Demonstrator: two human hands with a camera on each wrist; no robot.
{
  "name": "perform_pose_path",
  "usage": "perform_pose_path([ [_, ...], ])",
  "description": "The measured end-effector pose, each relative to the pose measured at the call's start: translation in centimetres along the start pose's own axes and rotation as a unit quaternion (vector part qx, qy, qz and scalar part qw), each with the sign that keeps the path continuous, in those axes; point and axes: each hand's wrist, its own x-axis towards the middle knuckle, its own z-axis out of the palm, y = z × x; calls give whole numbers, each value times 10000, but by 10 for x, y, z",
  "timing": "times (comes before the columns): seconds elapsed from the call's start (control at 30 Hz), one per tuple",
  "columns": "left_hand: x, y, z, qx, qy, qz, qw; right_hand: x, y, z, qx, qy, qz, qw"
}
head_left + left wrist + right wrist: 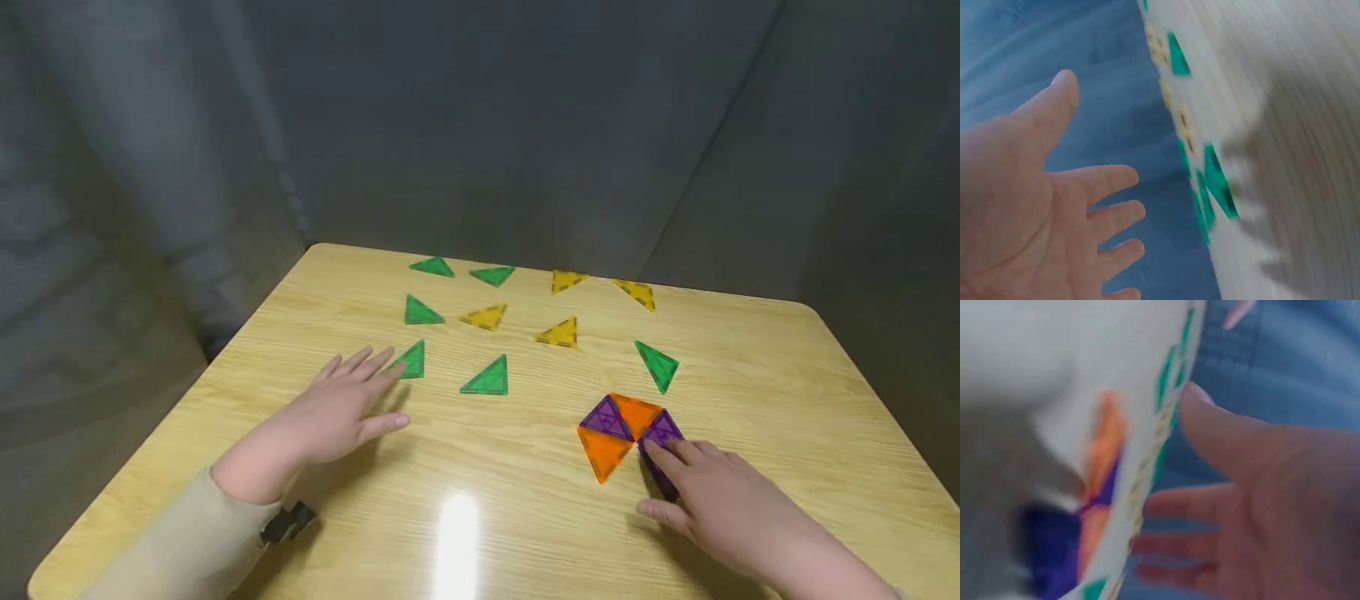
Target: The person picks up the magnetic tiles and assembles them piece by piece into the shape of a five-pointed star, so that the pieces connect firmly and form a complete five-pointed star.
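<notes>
My right hand (731, 500) hovers over the near right of a cluster of triangular tiles, fingers extended and thumb apart. An orange tile (602, 452), a purple tile (606, 419), a second orange tile (637, 412) and another purple tile (662, 428) fan around a shared corner. A further purple piece lies partly hidden under the right hand. In the right wrist view that palm holds nothing. My left hand (341, 417) is spread above the table at the left, its fingertips overlapping a green right-triangle tile (412, 360) in the head view; its palm is bare too.
Beside the left hand lies another green tile (491, 377). Farther back are several green tiles (422, 311) and yellow tiles (558, 332). A lone green tile (657, 365) sits just behind the cluster. Dark curtains (487, 125) hang beyond the wooden table (525, 533).
</notes>
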Motion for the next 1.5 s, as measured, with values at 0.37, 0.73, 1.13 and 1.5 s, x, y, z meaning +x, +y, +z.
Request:
perform_pose_path([
  [0.37,32,-23,22,103,-751,-334,9966,116,-74,-6,270,-89,-1657,9858],
  [0.73,31,-16,27,94,-697,-11,9975,134,-82,12,-29,5,-1822,9833],
  [1.13,30,4,31,1263,-113,295,9915,141,-81,8,-1,-74,-1673,9859],
  [1.5,28,10,32,264,-291,1046,9937,147,-83,8,47,-114,-1624,9867],
])
